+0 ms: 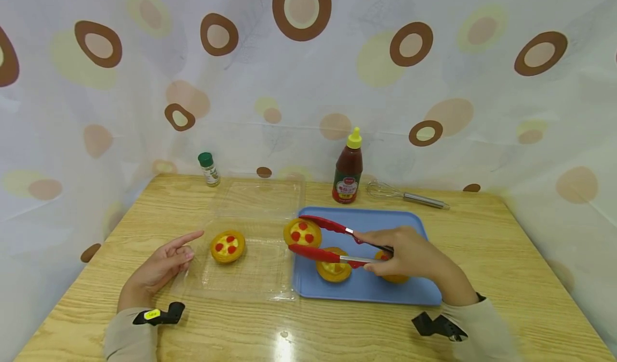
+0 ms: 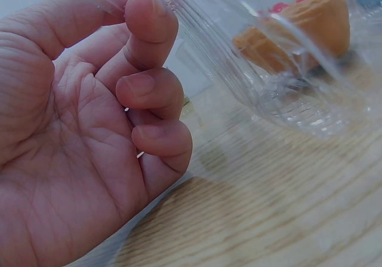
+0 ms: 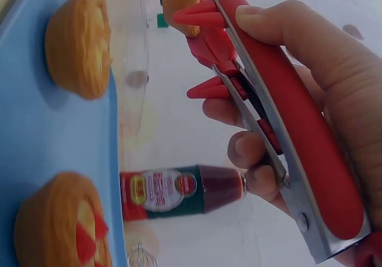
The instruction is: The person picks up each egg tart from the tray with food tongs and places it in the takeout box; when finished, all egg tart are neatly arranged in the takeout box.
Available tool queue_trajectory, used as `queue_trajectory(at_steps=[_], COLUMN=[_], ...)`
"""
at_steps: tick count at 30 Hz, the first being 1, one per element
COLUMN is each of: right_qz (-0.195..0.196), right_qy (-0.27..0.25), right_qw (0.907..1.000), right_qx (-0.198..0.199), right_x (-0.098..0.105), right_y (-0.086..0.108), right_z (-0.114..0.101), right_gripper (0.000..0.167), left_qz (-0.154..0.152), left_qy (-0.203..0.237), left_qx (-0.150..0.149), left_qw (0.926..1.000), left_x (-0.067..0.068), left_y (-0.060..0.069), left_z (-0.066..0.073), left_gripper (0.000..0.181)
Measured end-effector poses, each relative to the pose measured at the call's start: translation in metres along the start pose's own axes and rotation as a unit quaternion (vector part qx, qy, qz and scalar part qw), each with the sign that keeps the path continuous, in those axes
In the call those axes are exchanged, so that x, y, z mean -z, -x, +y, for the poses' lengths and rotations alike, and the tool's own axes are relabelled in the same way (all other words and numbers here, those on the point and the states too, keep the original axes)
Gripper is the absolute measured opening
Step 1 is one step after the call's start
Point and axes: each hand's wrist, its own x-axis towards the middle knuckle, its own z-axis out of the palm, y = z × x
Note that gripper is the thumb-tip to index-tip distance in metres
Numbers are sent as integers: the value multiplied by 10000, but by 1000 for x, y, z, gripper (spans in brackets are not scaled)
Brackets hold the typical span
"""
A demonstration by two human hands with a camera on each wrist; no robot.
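My right hand (image 1: 405, 252) grips red-handled tongs (image 3: 292, 111), thumb on one arm and fingers round the other. The tong tips hold a toy tart (image 1: 302, 233) with red toppings, raised over the border between tray and box. A second toy tart (image 1: 227, 246) sits in the clear plastic box (image 1: 260, 281). Two more tarts, one (image 1: 333, 268) under the tongs and one (image 3: 62, 225) partly behind my right hand in the head view, lie on the blue tray (image 1: 366, 289). My left hand (image 1: 161, 265) is at the box's left rim, index finger extended, other fingers loosely bent.
Behind the tray stands a sauce bottle (image 1: 348, 172) with a yellow cap. A whisk (image 1: 409, 196) lies to its right. A small green-capped seasoning jar (image 1: 209, 170) stands at the back left. The box's transparent lid (image 1: 257, 196) is folded back towards the patterned backdrop.
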Motion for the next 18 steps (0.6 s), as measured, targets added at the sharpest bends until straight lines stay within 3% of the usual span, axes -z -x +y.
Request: queue_trajectory(at_steps=[18], right_qz=[-758], right_qy=[-38], right_qw=[9971], right_qx=[-102], right_x=[-27], right_y=[-55], right_z=[-18], right_gripper=[57], left_qz=[-69], left_qy=[0], left_qx=[-59], left_qw=[10000], left_x=[-1], left_y=[0], left_z=[1], left_gripper=[53])
